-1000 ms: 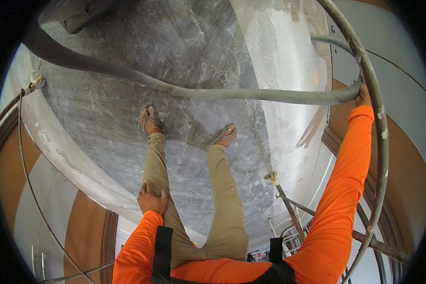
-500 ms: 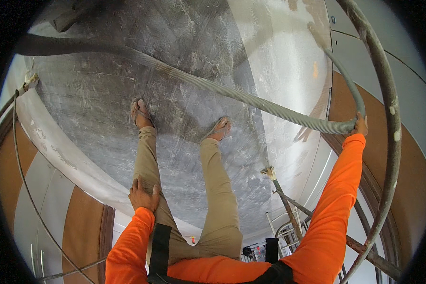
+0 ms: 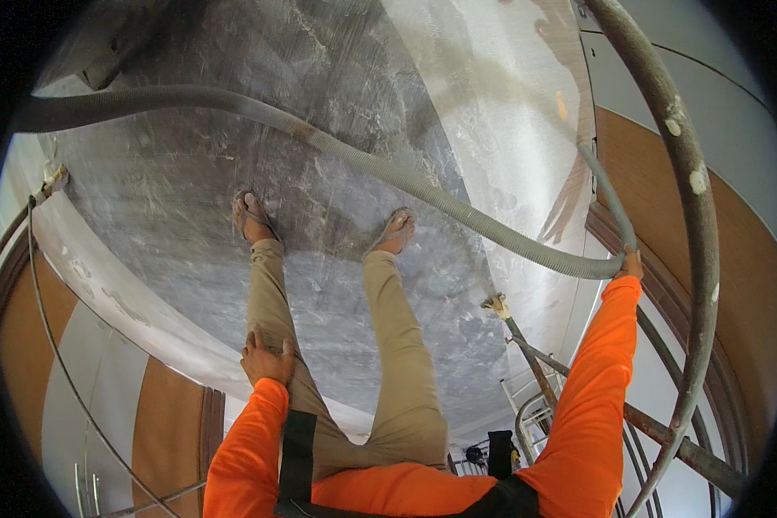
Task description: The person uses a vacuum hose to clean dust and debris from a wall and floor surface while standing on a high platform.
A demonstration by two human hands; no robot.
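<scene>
A grey ribbed hose [image 3: 457, 207] runs from the far left across to my right side, where it bends sharply. At that bend my right hand [image 3: 631, 262] is closed around the hose, arm stretched out. Beyond the hand, the thinner-looking stretch of hose leads away toward a pale sheet. My left hand [image 3: 268, 358] lies on the leg of my tan trousers [image 3: 393, 345] near the knee, fingers extended, with nothing in it. My feet, in sandals [image 3: 397, 230], stand apart on a dusty grey board [image 3: 345, 285].
A thick, plaster-spotted pipe [image 3: 695, 181] curves along the right side. Another pole [image 3: 535, 367] with a tied end meets the board edge at lower right. A thin cable [image 3: 56, 345] hangs at left. Brown and white cabinet panels [image 3: 112, 388] stand below the board, with a metal ladder-like frame [image 3: 535, 423].
My right hand has drawn the bend of the hose nearer to me and slightly left. The left hand stays on my leg. The whole view has shifted a little.
</scene>
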